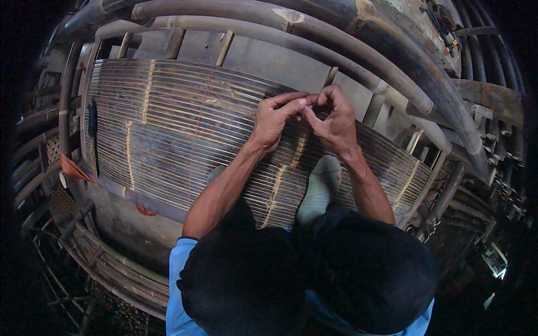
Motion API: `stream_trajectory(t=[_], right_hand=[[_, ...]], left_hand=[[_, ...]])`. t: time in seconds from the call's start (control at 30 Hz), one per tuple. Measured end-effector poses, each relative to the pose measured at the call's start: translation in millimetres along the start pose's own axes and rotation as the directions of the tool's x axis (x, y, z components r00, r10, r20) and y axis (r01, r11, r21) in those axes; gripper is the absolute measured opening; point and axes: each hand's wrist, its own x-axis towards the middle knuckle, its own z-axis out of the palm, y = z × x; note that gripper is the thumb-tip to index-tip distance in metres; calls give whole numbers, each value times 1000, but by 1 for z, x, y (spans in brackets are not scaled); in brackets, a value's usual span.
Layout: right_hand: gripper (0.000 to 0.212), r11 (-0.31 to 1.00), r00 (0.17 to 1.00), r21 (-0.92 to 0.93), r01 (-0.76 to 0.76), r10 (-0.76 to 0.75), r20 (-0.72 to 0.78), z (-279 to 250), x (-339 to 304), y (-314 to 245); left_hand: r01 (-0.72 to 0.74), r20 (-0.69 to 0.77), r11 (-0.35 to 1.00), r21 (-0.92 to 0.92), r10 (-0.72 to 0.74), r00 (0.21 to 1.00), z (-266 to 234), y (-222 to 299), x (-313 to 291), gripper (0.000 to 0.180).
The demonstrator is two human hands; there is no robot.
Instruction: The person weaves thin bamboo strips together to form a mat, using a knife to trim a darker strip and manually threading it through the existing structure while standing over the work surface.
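Tan slats (218,134) lie in rows below you, beside a curved bamboo pole (263,32). Your left hand (276,120) and right hand (335,119) meet over the slats' far edge, fingertips bent toward thumbs; you cannot tell whether either grips anything. Your pale sock (319,187) shows over the slats.

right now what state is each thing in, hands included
left hand: fingers pinched together, anything between them too small to tell
right hand: fingers bent, tips close to the left hand's, grip unclear
slatted panel: spread out beneath the hands, narrow gaps between slats
socked right foot: resting on the slats
dark slim object: lying along the panel's left edge
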Motion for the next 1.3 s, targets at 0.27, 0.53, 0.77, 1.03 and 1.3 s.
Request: stream_trajectory(t=[0.27,0.53,0.77,1.03,1.3], right_hand=[[20,966,983,216,-144,164,-79,8,-5,8],[18,993,995,75,-91,94,-30,2,0,12],[20,945,972,232,-232,232,29,3,-2,5],[17,975,977,89,-205,209,-31,11,-4,3],[16,973,999,228,-21,14,34,18,-5,-3]], left_hand=[[-106,-75,988,108,115,991,-8,-5,-1,36],[-182,-118,933,309,228,967,3,4,-9,42],[-189,-124,868,459,273,954,4,7,-13,38],[-214,-211,888,408,319,924,5,6,-13,43],[11,-340,992,127,33,940,-11,8,-6,41]])
